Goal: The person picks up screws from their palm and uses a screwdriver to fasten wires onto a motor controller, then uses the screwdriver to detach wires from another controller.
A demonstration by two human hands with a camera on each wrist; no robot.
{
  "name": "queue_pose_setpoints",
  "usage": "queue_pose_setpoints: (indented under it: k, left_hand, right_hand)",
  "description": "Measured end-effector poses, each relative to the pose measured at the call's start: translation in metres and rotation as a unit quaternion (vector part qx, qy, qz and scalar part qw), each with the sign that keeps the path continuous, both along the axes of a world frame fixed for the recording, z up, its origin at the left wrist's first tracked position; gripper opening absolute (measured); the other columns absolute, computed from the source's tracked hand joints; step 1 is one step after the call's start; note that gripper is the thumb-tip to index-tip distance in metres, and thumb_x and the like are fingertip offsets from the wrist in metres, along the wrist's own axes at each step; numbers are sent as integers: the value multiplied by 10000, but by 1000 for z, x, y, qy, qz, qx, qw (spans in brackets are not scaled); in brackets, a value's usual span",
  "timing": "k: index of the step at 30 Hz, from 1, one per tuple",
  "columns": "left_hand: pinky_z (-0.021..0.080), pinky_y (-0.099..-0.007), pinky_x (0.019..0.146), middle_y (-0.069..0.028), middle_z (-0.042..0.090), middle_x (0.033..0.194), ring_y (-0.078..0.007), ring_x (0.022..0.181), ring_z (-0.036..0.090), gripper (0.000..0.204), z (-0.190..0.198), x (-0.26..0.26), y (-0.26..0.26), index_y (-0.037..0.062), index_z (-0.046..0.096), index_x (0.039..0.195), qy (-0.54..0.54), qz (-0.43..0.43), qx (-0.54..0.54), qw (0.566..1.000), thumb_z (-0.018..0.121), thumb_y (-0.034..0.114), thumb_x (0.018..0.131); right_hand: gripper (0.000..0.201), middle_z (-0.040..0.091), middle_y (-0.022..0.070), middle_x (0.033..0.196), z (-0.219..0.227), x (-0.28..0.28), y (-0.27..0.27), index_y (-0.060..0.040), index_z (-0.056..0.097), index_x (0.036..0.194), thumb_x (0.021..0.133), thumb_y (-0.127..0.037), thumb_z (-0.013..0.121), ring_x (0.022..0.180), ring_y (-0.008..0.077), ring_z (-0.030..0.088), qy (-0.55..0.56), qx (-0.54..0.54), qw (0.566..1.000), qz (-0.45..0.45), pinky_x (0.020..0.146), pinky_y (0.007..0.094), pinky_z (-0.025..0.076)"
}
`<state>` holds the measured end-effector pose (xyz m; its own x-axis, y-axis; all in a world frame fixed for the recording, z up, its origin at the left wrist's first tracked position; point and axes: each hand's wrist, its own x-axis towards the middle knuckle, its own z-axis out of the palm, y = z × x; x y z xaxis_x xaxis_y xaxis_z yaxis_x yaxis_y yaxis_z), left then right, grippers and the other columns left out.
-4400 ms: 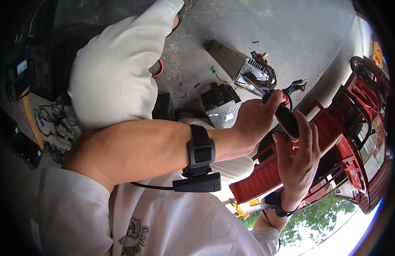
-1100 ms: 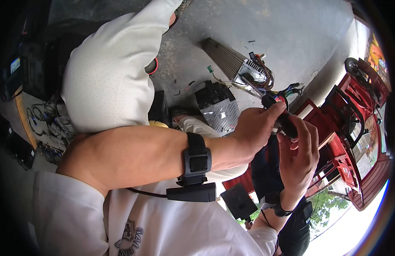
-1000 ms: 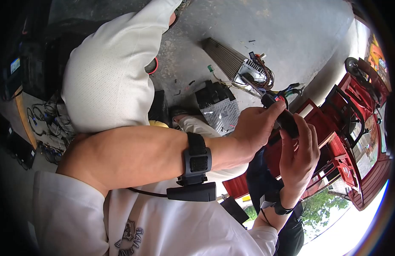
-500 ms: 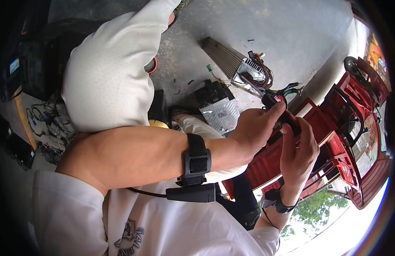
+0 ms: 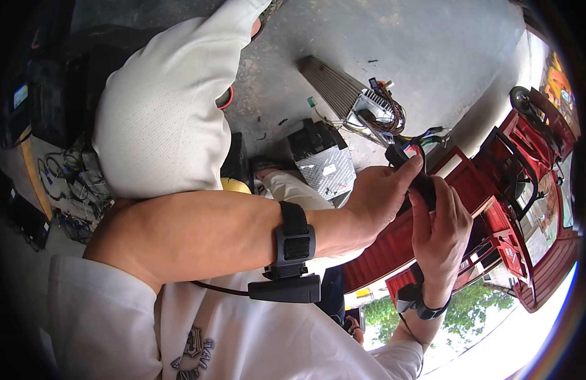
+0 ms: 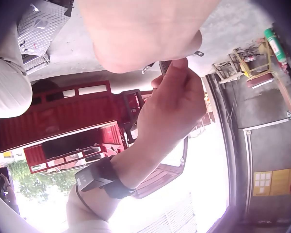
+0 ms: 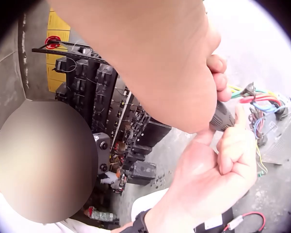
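A black ridged handlebar grip (image 5: 424,185) is held up between both hands, with a dark cable and a red part near its upper end. My left hand (image 5: 376,193) grips the upper end, thumb laid along it. My right hand (image 5: 442,231) curls its fingers and thumb round the lower end. In the right wrist view the grip's ribbed surface (image 7: 223,118) shows between the hands; the rest is covered by fingers. Beyond the hands on the floor lies a silver finned controller (image 5: 331,82) with a bundle of brown and coloured wires (image 5: 391,114).
A black box with a shiny silver face (image 5: 328,170) stands near my feet. Red cargo-vehicle bodywork (image 5: 381,253) fills the background right. Tangled cables (image 5: 74,180) lie at the left. Racks of black devices (image 7: 85,80) stand behind in the right wrist view.
The right hand has shifted slightly toward the left hand round the grip, which now shows shorter. A cable loop stands out beside the left thumb. A bystander in dark clothes has moved leftward behind the arms.
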<state>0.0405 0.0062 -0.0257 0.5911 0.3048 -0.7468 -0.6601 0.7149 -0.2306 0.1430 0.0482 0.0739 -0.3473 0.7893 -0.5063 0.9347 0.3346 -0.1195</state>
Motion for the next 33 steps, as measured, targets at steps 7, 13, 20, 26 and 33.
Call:
queue_pose_setpoints:
  k: [7, 13, 20, 26, 33]
  left_hand:
    - [379, -293, 546, -4, 600, 678, -79, 607, 477, 521, 6, -3, 9, 28, 714, 770, 33, -8, -2, 999, 651, 504, 972]
    - [389, -306, 555, -10, 600, 672, -85, 609, 482, 528, 4, -3, 5, 26, 715, 775, 50, -24, 8, 998, 641, 509, 978]
    - [391, -332, 548, -31, 594, 643, -103, 600, 496, 567, 5, 3, 9, 13, 688, 717, 77, -49, 15, 996, 630, 513, 976]
    - [396, -375, 539, -90, 612, 616, -141, 563, 502, 616, 3, -2, 5, -34, 680, 700, 127, -121, 52, 983, 627, 515, 975]
    - [327, -261, 493, 6, 560, 626, -59, 556, 452, 536, 13, 6, 1, 54, 674, 727, 97, -75, 15, 992, 685, 545, 942]
  right_hand:
    - [318, 617, 149, 824, 0, -13, 1, 22, 600, 1141, 924, -174, 725, 665, 361, 643, 18, 56, 997, 41, 578, 426, 512]
    - [292, 661, 164, 900, -10, 1, -1, 22, 587, 1166, 955, -157, 681, 722, 384, 673, 25, 26, 999, 11, 589, 448, 520]
    - [311, 613, 140, 922, -1, -8, 3, 26, 591, 1187, 978, -195, 655, 757, 328, 668, 2, 25, 999, 34, 565, 427, 516]
    - [334, 493, 73, 821, -6, -4, 8, 77, 584, 1168, 986, -199, 628, 655, 188, 549, -128, 38, 948, 288, 502, 330, 498]
    - [291, 607, 129, 747, -6, -2, 15, 43, 583, 1110, 950, -182, 673, 625, 315, 649, -33, -79, 995, 55, 523, 403, 509]
